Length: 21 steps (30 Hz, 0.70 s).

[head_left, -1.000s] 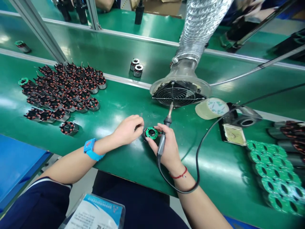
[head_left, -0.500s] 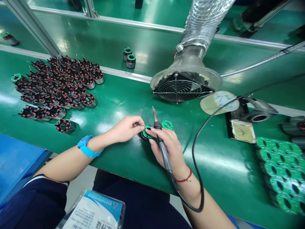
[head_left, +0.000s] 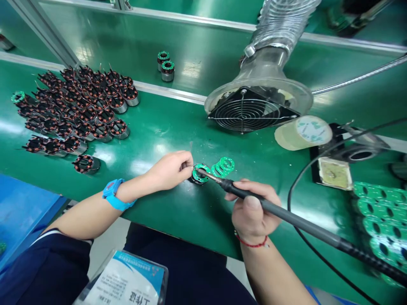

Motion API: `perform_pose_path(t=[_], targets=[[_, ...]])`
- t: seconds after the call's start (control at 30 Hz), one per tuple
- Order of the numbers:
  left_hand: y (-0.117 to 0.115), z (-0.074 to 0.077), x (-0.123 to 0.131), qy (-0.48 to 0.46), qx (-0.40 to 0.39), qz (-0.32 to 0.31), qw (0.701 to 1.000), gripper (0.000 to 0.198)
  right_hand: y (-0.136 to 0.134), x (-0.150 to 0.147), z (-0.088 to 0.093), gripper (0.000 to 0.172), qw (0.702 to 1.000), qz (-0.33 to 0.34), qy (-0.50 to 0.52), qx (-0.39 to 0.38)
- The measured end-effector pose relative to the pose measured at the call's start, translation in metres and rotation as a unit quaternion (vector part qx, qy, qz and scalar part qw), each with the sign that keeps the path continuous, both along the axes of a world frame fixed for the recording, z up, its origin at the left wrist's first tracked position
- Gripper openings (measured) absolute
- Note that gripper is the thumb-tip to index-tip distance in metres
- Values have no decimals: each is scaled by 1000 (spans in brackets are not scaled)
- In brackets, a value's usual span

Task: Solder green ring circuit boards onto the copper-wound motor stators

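Note:
My right hand (head_left: 256,207) is wrapped round the handle of a black soldering iron (head_left: 241,191). The iron's tip reaches over a green ring board (head_left: 201,178) that sits on a motor stator on the green bench. At the board's left edge, the fingers of my left hand (head_left: 174,169) are pinched together; what they hold, if anything, is too small to make out. Several loose green rings (head_left: 224,167) lie just right of the stator, overlapping.
A fan (head_left: 243,111) with a clear hood and duct hangs behind my hands. Many copper-wound stators (head_left: 85,110) stand at the left. Rows of green-topped parts (head_left: 378,207), a tape roll (head_left: 302,132) and a sponge holder (head_left: 335,173) are at the right.
My right hand has moved right, away from the ring board, and the iron has swung from upright to pointing left, its tip now at the board. The left hand stays at the board's edge.

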<state>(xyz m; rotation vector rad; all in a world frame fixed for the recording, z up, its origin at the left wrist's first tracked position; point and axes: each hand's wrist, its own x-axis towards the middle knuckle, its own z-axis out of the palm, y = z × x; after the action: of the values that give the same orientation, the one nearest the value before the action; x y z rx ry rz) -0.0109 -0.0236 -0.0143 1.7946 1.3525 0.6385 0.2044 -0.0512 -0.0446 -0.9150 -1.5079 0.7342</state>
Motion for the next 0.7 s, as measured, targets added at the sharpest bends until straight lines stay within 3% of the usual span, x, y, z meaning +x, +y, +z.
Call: perform_pose_path(t=[0.53,0.7], targets=[[-2,2,4,30,1,17,999,16,-1,4,-2,29,997,-13,-75,-8],[-3,1,4,35,8,22,999,15,-1,0,-2,24,997,-23,-57,40]])
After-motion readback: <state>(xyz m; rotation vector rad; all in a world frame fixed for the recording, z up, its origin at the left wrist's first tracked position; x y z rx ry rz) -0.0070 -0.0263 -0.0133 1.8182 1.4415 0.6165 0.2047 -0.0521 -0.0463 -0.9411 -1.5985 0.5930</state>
